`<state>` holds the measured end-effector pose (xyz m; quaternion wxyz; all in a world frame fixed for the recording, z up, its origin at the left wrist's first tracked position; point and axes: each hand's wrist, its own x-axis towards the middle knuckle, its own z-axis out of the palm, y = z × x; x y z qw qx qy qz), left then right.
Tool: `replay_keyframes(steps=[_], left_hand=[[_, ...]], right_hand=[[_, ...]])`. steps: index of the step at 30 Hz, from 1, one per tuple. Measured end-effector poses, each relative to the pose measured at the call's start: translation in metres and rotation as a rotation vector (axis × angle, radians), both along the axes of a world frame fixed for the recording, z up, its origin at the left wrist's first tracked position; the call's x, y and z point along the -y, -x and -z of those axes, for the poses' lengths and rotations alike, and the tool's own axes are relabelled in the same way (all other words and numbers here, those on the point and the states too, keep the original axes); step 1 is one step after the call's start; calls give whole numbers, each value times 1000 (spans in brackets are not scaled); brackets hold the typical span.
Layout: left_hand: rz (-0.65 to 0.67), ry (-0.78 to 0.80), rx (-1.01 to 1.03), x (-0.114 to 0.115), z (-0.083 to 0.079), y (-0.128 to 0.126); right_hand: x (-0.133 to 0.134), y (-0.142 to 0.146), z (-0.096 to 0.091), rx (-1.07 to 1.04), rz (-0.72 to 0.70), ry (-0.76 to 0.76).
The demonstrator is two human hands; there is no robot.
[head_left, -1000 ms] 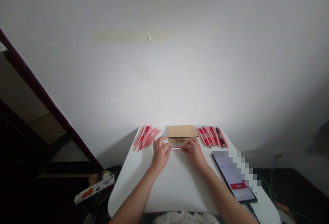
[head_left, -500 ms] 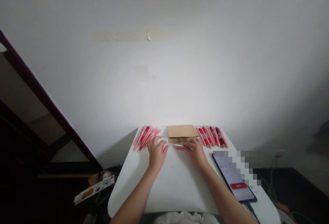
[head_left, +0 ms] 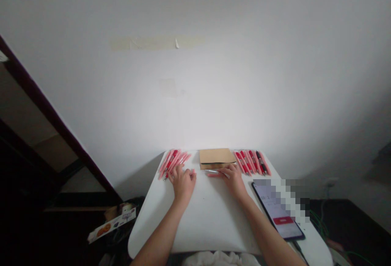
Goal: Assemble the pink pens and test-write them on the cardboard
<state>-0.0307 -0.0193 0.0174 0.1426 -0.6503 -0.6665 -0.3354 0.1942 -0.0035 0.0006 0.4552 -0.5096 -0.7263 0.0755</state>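
Note:
My right hand is closed around the end of a slim pen with a pale, silvery tip pointing left. Just beneath that pen, a pink pen-like piece shows, partly covered by the fingers. My left hand is closed beside the left group of pens. A small pink tip shows at its thumb and forefinger; most of it is hidden. The left pens are pink and red and lie overlapping at a slant.
A brown cardboard box stands at the table's back edge against the wall. More pink, red and dark pens lie in a row right of it. A phone with a cable rests on the white table's right side.
My left hand has drawn slightly left and toward me, its fingers closing, and a pink tip now shows in it. My right hand has hardly moved; the pen in it has tilted a little.

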Motion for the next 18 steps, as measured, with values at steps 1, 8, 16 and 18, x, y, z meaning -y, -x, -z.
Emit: replay_keyframes(steps=[1, 8, 16, 18], left_hand=[[6, 1, 3, 0, 0, 0], [24, -26, 43, -1, -3, 0], [169, -78, 107, -4, -1, -2], [216, -93, 113, -3, -1, -3]], right_hand=[[0, 0, 0, 3, 1, -1], [0, 1, 1, -5, 19, -17], [-1, 0, 2, -19, 12, -18], [-1, 0, 2, -26, 10, -17]])
